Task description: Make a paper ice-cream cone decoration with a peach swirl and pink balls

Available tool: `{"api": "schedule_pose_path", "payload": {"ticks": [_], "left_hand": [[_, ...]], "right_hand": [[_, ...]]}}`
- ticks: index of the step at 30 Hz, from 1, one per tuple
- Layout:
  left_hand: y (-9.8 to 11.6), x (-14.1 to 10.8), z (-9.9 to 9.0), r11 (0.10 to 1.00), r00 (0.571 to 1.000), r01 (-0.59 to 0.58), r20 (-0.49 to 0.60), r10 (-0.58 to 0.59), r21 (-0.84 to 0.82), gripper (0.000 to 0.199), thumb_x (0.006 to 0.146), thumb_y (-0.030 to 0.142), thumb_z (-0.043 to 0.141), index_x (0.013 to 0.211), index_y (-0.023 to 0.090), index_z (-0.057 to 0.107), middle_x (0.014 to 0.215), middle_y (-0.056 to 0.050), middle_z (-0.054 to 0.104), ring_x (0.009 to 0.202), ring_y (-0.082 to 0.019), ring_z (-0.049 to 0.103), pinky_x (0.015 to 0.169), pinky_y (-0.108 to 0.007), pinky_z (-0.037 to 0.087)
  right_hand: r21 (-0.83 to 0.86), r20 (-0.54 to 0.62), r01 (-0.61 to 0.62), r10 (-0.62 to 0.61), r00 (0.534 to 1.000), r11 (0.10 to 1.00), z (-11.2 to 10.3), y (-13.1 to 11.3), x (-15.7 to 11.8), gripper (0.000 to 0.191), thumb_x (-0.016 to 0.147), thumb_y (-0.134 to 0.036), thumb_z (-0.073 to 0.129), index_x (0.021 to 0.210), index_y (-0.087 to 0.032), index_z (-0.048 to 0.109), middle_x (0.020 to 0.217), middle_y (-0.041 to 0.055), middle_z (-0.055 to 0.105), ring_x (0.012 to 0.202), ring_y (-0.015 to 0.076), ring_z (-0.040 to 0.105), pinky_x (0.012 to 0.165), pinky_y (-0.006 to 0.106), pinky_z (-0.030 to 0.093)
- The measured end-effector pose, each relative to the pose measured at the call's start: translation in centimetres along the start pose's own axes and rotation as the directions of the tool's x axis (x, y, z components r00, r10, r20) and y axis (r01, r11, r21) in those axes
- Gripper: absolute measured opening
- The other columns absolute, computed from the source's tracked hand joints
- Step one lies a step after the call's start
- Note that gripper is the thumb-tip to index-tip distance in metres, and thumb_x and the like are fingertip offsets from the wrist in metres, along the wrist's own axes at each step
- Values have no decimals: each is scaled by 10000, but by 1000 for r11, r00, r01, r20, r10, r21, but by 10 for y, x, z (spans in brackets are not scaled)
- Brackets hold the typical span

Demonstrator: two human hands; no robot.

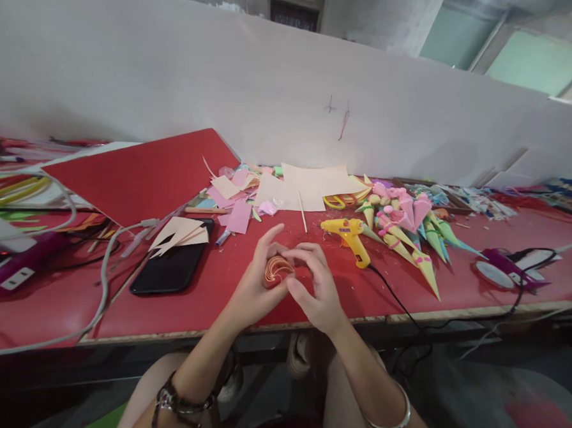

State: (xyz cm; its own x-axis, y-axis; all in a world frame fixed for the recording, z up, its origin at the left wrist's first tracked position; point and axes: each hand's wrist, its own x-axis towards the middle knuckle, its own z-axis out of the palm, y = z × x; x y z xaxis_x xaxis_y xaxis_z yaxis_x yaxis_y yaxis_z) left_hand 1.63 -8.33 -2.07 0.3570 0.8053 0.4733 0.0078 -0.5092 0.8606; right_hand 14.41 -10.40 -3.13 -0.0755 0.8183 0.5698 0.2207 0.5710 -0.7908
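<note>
Coil of orange paper strips [278,269], held just above the front part of the red surface [199,311], between both hands. Left hand [258,283] closed around the coil from the side and below, with index finger raised clear. Right hand [318,283] loosely curled, thumb and fingertips parted at the coil's near side; whether pinching the paper or only touching, impossible to tell.

Probably very light, springy across the loops and easily creased; likely dry and not slippery, but prone to uncurling when let go. Best taken, by judgement, where the strips gather together, with a light pinch across the stacked edges; pressure on the rounded loops likely to flatten the curl.

To the right, yellow glue gun [341,227], lying on its side near a cluster of paper cones [406,211]. Beyond the hands, thin stick [303,212]. To the left, black phone [165,275], partly covered by pale paper cutouts [189,232].
</note>
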Motion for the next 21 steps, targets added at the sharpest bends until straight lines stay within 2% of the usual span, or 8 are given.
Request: {"api": "schedule_pose_path", "payload": {"ticks": [5, 9, 12, 15, 21], "left_hand": [[2, 2, 0, 953, 971, 174, -120, -208, -249, 678, 726, 166, 517, 1315, 317, 215, 918, 13, 473, 740, -83, 530, 741, -240, 434], [3, 3, -1, 907, 941, 254, -129, -311, -336, 706, 700, 161, 525, 1316, 332, 226, 912, 26, 486, 717, -75, 528, 745, -237, 429], [4, 1, -1, 901, 942, 281, -83, -325, -332, 742, 696, 167, 541, 1333, 324, 195, 905, 25, 497, 718, -83, 523, 757, -246, 427], [2, 0, -2, 904, 949, 295, -12, -314, -310, 732, 724, 202, 537, 1347, 309, 167, 939, 3, 514, 782, -109, 523, 780, -269, 415], [-4, -1, -6, 969, 972, 234, 45, -231, -79, 608, 788, 267, 487, 1329, 253, 209, 975, -29, 509, 861, -126, 505, 833, -293, 387]], "right_hand": [[-28, 28, -4, 5, 1000, 1000, 0, 0, -1, 327, 741, -212, 526, 1066, -245, 513, 1046, 55, 445, 1031, 182, 461, 903, 344, 404], [-69, 56, 7, -3, 998, 998, 2, -1, 0, 395, 724, -235, 580, 1109, -250, 495, 1045, 56, 456, 1030, 186, 464, 902, 354, 405], [-47, 20, 7, -6, 1000, 999, 4, 0, 2, 344, 752, -248, 577, 1088, -253, 508, 1002, 43, 511, 953, 169, 507, 845, 328, 432], [-50, -60, 6, -9, 998, 999, 5, 2, 3, 200, 778, -221, 546, 978, -223, 550, 915, 31, 559, 850, 151, 536, 767, 292, 444], [-83, -180, -85, 68, 981, 993, 4, 6, 3, 48, 782, -198, 509, 786, -187, 556, 711, 1, 549, 652, 121, 515, 604, 242, 429]]}}
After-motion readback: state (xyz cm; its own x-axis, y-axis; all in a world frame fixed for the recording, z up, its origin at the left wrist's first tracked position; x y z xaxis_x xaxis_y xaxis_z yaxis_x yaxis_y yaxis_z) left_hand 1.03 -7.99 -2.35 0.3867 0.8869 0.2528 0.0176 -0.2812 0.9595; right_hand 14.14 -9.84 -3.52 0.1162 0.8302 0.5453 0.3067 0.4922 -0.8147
